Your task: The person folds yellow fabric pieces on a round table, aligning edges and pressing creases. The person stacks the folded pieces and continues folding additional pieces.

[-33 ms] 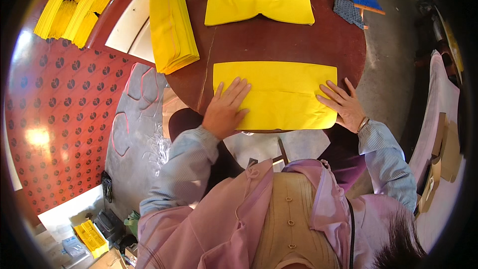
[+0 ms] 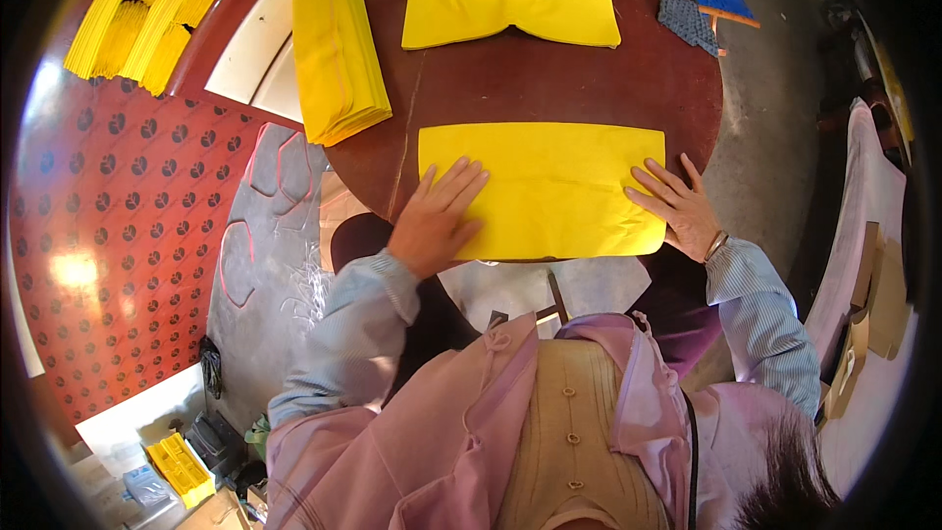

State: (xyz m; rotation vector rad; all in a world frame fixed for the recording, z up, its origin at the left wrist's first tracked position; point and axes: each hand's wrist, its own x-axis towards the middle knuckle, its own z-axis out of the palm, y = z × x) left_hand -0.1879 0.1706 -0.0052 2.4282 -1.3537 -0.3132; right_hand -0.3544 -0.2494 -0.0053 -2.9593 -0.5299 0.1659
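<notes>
Find the yellow sheet (image 2: 549, 201) lying flat on the near side of the round table (image 2: 579, 88), with its long near edge about at the rim and with faint creases across its surface. Note the left hand (image 2: 432, 220) placed palm down over the left end, with fingers extended and grasping nothing; note the right hand (image 2: 681, 208) equally released, with fingertips laid on the right edge and the little finger outside the sheet. Impossible to tell from this view the force of pressing. For good smoothing, probably best to press gently from the middle toward both ends, using the whole flat fingers, and to leave no crease under the palm. Better not to pull toward the body, because of the rim so close and the risk of slipping down. For moving away from the body, use the strip of table between this sheet and the yellow pile (image 2: 505, 2) at the far side. Toward the left, mind the yellow stack (image 2: 340, 59) near the rim; toward the far right, mind the grey-blue cloth (image 2: 687, 22).
</notes>
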